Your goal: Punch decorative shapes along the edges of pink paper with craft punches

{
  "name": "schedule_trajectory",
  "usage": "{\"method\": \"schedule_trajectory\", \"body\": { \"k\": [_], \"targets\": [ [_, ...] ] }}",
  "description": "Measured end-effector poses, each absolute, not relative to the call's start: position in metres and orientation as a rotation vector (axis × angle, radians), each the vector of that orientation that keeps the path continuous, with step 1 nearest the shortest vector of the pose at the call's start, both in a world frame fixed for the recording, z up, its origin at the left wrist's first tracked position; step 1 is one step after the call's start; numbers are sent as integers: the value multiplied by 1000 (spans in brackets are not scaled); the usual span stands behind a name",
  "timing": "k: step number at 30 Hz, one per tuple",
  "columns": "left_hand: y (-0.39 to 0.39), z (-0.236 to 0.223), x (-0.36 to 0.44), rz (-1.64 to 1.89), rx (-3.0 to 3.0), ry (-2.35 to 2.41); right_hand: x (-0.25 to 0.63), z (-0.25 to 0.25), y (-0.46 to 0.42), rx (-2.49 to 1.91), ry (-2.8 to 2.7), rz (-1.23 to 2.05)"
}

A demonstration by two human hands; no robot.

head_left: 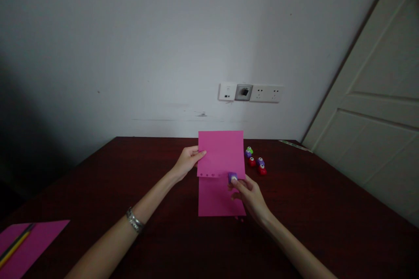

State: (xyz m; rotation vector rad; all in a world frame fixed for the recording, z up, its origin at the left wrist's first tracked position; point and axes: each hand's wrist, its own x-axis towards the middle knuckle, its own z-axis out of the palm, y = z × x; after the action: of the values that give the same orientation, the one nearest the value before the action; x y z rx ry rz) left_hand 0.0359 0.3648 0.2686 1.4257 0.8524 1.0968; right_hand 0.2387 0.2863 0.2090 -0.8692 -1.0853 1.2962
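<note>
Head view: dark wooden table, wall behind its far edge. My left hand (188, 161) pinches the upper pink sheet (221, 152) by its left edge, thumb in front. My right hand (250, 195) has fingers closed round a purple punch (232, 177), thumb at its pale button, the punch overlapping the sheet's lower edge near the right corner. The sheet stands raised over the middle of the table; small holes run along its lower edge from the left corner. Lower pink panel (216, 202) shows beneath; whether joined, cannot tell. Pink scraps (239, 219) lie by its near right corner. More small punches (256, 162) sit right of the sheet, toward the table's far edge. Handling, my judgement: paper light, limp, easily creased or torn near the holes, best taken flat by a plain side edge; punch small, hard, smooth, best squeezed between thumb and fingers.
</note>
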Motion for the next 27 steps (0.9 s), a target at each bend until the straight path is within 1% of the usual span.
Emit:
{"method": "schedule_trajectory", "body": {
  "k": [27],
  "targets": [
    [363, 270, 35, 1047, 1499, 833, 239, 211, 285, -887, -1085, 1302]
  ]
}}
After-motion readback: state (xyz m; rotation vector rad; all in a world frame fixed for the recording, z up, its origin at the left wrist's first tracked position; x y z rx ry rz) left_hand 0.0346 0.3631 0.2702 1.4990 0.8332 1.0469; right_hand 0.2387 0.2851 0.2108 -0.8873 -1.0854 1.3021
